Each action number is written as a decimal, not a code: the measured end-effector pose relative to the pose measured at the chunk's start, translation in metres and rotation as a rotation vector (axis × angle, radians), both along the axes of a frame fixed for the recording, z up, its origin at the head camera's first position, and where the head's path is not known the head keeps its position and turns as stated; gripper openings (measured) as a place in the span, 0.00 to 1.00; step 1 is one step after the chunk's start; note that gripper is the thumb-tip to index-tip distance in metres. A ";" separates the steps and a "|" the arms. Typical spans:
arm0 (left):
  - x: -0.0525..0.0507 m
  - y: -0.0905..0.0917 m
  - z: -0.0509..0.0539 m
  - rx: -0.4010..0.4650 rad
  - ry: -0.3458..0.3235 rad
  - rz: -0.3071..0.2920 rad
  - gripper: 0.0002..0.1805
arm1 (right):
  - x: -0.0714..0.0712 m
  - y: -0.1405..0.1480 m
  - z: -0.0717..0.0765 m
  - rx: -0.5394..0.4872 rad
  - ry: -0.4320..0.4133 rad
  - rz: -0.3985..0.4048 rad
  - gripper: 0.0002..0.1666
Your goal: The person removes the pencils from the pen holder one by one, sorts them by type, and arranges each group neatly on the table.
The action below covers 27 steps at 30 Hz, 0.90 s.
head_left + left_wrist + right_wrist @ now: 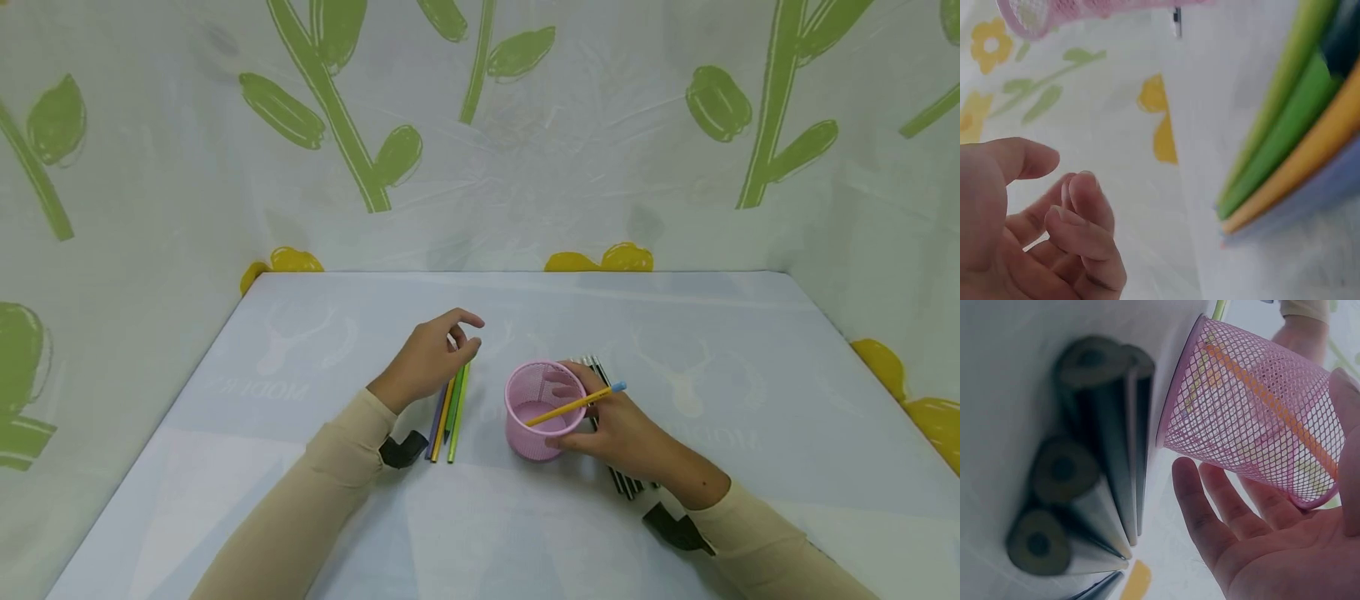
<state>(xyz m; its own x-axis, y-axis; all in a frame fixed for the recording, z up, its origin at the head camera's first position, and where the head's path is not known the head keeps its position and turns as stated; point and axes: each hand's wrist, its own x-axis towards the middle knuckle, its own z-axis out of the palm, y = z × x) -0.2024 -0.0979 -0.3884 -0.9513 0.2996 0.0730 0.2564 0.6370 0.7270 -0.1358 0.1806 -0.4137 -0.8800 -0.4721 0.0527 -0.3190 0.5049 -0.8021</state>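
A pink mesh pencil cup [519, 429] stands upright on the table in the head view. One yellow pencil [570, 408] with a blue end leans inside it, sticking out over the rim. My right hand [618, 425] holds the cup from its right side, thumb in front and fingers round the back. Over the far ends of several coloured pencils [452, 417] hovers my left hand [431, 358], its fingers loosely bent with nothing between them. The left wrist view shows those pencils [1297, 144] lying apart from the hand.
Several dark pencils [624, 482] lie together under and beside my right hand; their blunt ends [1063, 469] appear close up in the right wrist view. The white table [300, 492] meets a patterned sheet [525, 183] at its back and sides.
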 end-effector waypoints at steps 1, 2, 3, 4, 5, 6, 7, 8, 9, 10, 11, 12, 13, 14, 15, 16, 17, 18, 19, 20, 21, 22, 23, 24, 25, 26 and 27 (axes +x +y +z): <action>0.002 0.003 0.001 0.016 0.015 -0.004 0.15 | 0.000 0.000 0.000 0.002 -0.003 -0.002 0.53; 0.005 0.005 0.002 0.030 0.034 -0.008 0.14 | 0.000 0.000 0.000 0.008 -0.003 -0.003 0.53; 0.007 0.008 0.003 0.043 0.056 -0.014 0.13 | 0.000 -0.001 0.000 0.011 -0.005 -0.006 0.53; 0.009 0.011 0.004 0.056 0.078 -0.021 0.12 | 0.000 -0.001 0.001 0.013 -0.006 -0.007 0.53; 0.012 0.014 0.005 0.064 0.103 -0.032 0.12 | 0.000 -0.001 0.001 0.014 -0.007 -0.008 0.52; 0.014 0.017 0.005 0.073 0.132 -0.045 0.11 | 0.000 -0.001 0.001 0.015 -0.007 -0.009 0.52; 0.017 0.019 0.006 0.079 0.162 -0.058 0.11 | 0.000 -0.001 0.001 0.016 -0.006 -0.008 0.52; 0.019 0.022 0.007 0.083 0.191 -0.071 0.11 | 0.000 -0.001 0.001 0.016 -0.006 -0.007 0.52; 0.022 0.025 0.007 0.087 0.216 -0.085 0.11 | 0.000 -0.001 0.001 0.015 -0.006 -0.007 0.52; 0.024 0.027 0.008 0.090 0.239 -0.098 0.11 | 0.000 -0.001 0.001 0.014 -0.004 -0.006 0.52; 0.027 0.030 0.008 0.095 0.261 -0.115 0.10 | 0.000 -0.001 0.001 0.011 -0.003 -0.005 0.52; 0.029 0.032 0.008 0.097 0.282 -0.129 0.10 | 0.000 -0.001 0.001 0.012 0.000 -0.003 0.53; 0.031 0.034 0.008 0.099 0.299 -0.145 0.10 | 0.000 -0.001 0.001 0.011 0.002 -0.001 0.53; 0.033 0.036 0.008 0.102 0.319 -0.161 0.10 | 0.000 0.000 0.001 0.009 0.004 0.002 0.52; 0.035 0.038 0.008 0.102 0.342 -0.176 0.10 | 0.000 0.000 0.001 0.007 0.007 0.006 0.52; 0.038 0.040 0.008 0.105 0.365 -0.192 0.10 | 0.000 0.000 0.001 0.001 0.011 0.011 0.52; 0.040 0.042 0.008 0.105 0.389 -0.207 0.10 | 0.001 0.000 0.001 0.000 0.016 0.016 0.52; 0.042 0.043 0.008 0.103 0.413 -0.218 0.09 | 0.001 0.001 0.001 -0.001 0.021 0.021 0.52; 0.044 0.045 0.009 0.098 0.439 -0.226 0.09 | 0.001 0.001 0.001 -0.003 0.028 0.025 0.52; 0.046 0.047 0.009 0.097 0.462 -0.234 0.08 | 0.001 0.001 0.001 -0.002 0.038 0.028 0.52; 0.048 0.049 0.009 0.094 0.479 -0.240 0.08 | 0.001 0.002 0.001 0.002 0.049 0.029 0.52; 0.049 0.051 0.009 0.087 0.494 -0.244 0.08 | 0.002 0.002 0.001 0.007 0.060 0.029 0.52; 0.051 0.053 0.008 0.078 0.509 -0.248 0.08 | 0.002 0.002 0.001 0.014 0.067 0.029 0.52; 0.052 0.055 0.008 0.073 0.520 -0.252 0.08 | 0.002 0.002 0.001 0.016 0.073 0.029 0.52; 0.054 0.056 0.008 0.066 0.533 -0.257 0.08 | 0.002 0.002 0.001 0.022 0.079 0.030 0.52; 0.055 0.057 0.007 0.062 0.541 -0.267 0.08 | 0.001 0.002 0.001 0.024 0.077 0.033 0.52; 0.056 0.059 0.006 0.054 0.551 -0.274 0.08 | 0.001 0.002 0.001 0.024 0.074 0.036 0.52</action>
